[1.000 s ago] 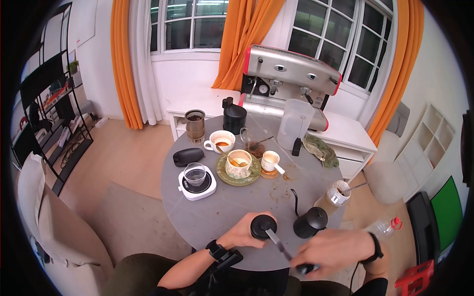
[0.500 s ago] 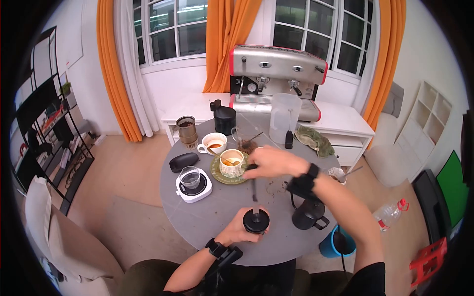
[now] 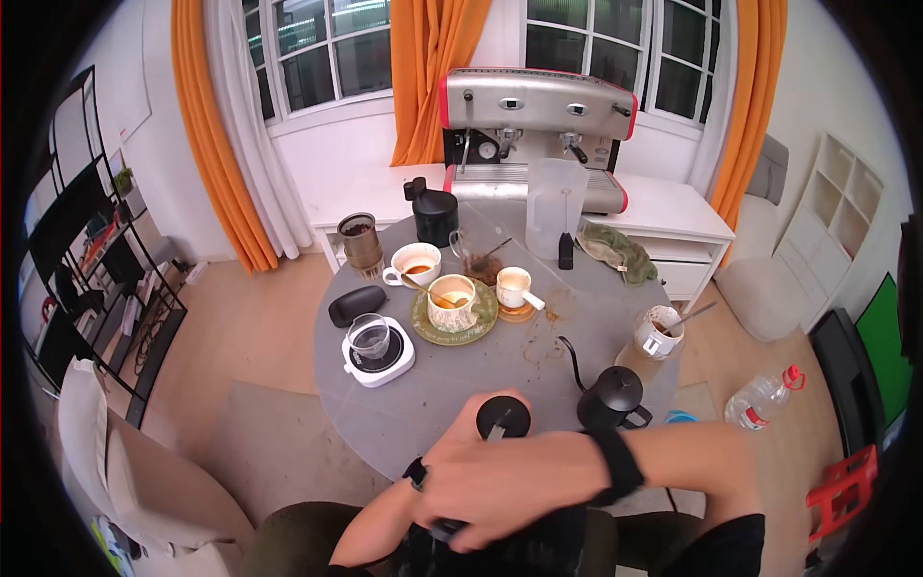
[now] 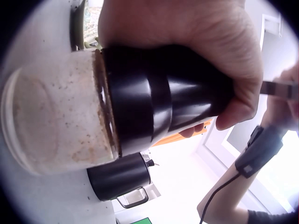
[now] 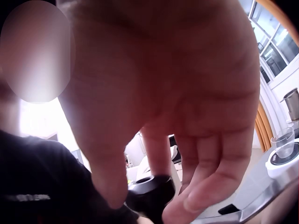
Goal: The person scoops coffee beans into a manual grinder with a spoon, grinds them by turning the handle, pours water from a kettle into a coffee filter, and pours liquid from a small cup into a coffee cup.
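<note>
While the left hand (image 4: 187, 42) grips the hand grinder (image 4: 140, 98), its jar dusted with grounds, the right hand (image 3: 510, 481) pinches the crank knob (image 5: 149, 191).

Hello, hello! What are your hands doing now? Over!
Left hand grips coffee grinder. Right hand pinches crank knob. Black kettle stands close by.

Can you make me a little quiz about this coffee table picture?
1. True or false: the left hand grips the hand coffee grinder.
2. What does the right hand hold? A) the grinder's crank knob B) a spoon C) the kettle
3. Which black pot stands just right of the grinder?

Key: 1 true. 2 A. 3 The gooseneck kettle.
</note>
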Motion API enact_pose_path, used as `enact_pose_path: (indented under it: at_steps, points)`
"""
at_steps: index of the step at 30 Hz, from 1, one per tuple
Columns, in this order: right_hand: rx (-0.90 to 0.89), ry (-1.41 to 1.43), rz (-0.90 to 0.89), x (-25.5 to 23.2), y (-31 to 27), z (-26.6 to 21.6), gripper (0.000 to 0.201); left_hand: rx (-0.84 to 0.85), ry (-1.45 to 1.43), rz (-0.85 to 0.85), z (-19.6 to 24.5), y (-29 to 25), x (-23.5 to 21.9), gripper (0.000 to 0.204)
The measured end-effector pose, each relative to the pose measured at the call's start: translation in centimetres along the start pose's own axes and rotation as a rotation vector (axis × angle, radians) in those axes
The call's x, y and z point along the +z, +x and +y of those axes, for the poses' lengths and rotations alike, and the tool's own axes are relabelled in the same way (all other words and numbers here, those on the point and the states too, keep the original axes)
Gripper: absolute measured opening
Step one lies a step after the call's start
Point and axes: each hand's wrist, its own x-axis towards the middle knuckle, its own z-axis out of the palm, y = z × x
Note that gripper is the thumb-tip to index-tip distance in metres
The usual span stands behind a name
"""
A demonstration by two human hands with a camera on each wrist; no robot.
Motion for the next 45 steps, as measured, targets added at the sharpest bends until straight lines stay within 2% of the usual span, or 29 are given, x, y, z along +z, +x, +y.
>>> enact_pose_path:
  at_steps: [1, 2, 4, 5, 6, 8, 10, 12, 14, 16, 18, 20, 22, 24, 28, 31, 33, 34, 36, 38, 40, 42, 44, 45]
  points:
    - [-0.035, 0.071, -0.040, -0.6, -2.0, -0.8, 0.029, 0.122, 0.037, -0.052, 0.6, 0.3, 0.1, 0.035]
    - [0.104, 0.130, -0.183, -1.6, -3.8, -1.9, 0.032, 0.245, 0.076, -0.104, 0.9, 0.4, 0.2, 0.035]
    - [0.119, 0.129, -0.180, -0.8, -7.4, -1.2, 0.034, 0.219, 0.051, -0.079, 0.8, 0.4, 0.2, 0.039]
    - [0.008, 0.148, 0.069, 0.4, -8.2, -0.7, 0.032, 0.223, 0.074, -0.081, 0.7, 0.4, 0.1, 0.039]
    - [0.235, 0.144, -0.043, -0.6, -10.8, -0.8, 0.031, 0.226, 0.096, -0.084, 0.6, 0.4, 0.0, 0.038]
    - [0.434, 0.128, -0.087, -1.7, -12.5, -0.1, 0.030, 0.222, 0.107, -0.086, 1.0, 0.4, 0.0, 0.038]
    - [0.576, 0.112, -0.057, -3.3, -13.8, 1.4, 0.033, 0.215, 0.124, -0.090, 1.3, 0.4, 0.2, 0.037]
    - [0.569, 0.042, 0.041, -4.6, -14.7, 3.7, 0.034, 0.129, 0.025, -0.068, 1.4, 0.2, 0.4, 0.036]
    - [0.637, 0.050, 0.059, -5.7, -14.6, 6.3, 0.035, 0.148, 0.026, -0.091, 1.0, 0.3, 0.3, 0.038]
    - [0.731, -0.084, 0.074, -7.5, -13.2, 7.5, 0.038, 0.166, 0.033, -0.113, 0.7, 0.4, 0.1, 0.039]
    - [0.706, -0.146, 0.137, -8.3, -11.3, 10.5, 0.038, 0.165, 0.022, -0.120, 0.6, 0.3, 0.1, 0.040]
    - [0.734, -0.164, 0.275, -8.3, -8.6, 12.5, 0.037, 0.158, 0.024, -0.112, 0.9, 0.3, 0.2, 0.040]
    - [0.718, -0.200, 0.210, -9.2, -5.0, 12.2, 0.032, 0.151, 0.024, -0.100, 0.9, 0.2, 0.2, 0.040]
    - [0.517, -0.331, 0.436, -7.3, -1.3, 14.8, 0.027, 0.174, 0.030, -0.117, 0.4, 0.3, -0.1, 0.041]
    - [0.256, -0.310, 0.477, -6.5, 3.3, 10.2, 0.024, 0.137, -0.041, -0.106, 0.8, 0.1, 0.4, 0.038]
    - [0.138, -0.218, 0.351, -5.1, 4.7, 6.5, 0.024, 0.067, -0.017, -0.031, -0.2, -0.8, 0.4, 0.036]
    - [-0.026, -0.111, 0.331, -2.8, 4.3, 4.7, 0.022, 0.009, 0.203, 0.038, -1.3, -1.8, -0.4, 0.040]
    - [-0.120, -0.001, 0.331, -2.0, 3.4, 3.7, 0.022, 0.010, 0.196, 0.039, -1.2, -1.6, -0.4, 0.040]
    - [0.008, -0.005, -0.062, -2.4, 1.8, 0.1, 0.023, 0.043, 0.139, 0.003, -0.4, -0.4, 0.0, 0.036]
    - [-0.057, 0.022, -0.105, -1.0, -1.3, -1.0, 0.024, 0.124, 0.043, -0.074, 1.7, 0.0, 0.6, 0.037]
    - [-0.088, 0.042, 0.054, 0.3, -6.1, -1.3, 0.025, 0.169, 0.005, -0.097, 1.0, 0.3, 0.4, 0.037]
    - [-0.032, -0.024, 0.127, 0.8, -9.8, -1.4, 0.027, 0.186, 0.036, -0.103, 0.6, 0.5, 0.0, 0.038]
    - [0.288, 0.050, -0.028, -0.3, -12.4, -1.6, 0.025, 0.201, 0.070, -0.113, 0.7, 0.5, -0.1, 0.040]
    - [0.363, 0.003, 0.034, -0.3, -13.8, -0.9, 0.027, 0.190, 0.089, -0.105, 0.9, 0.4, 0.0, 0.039]
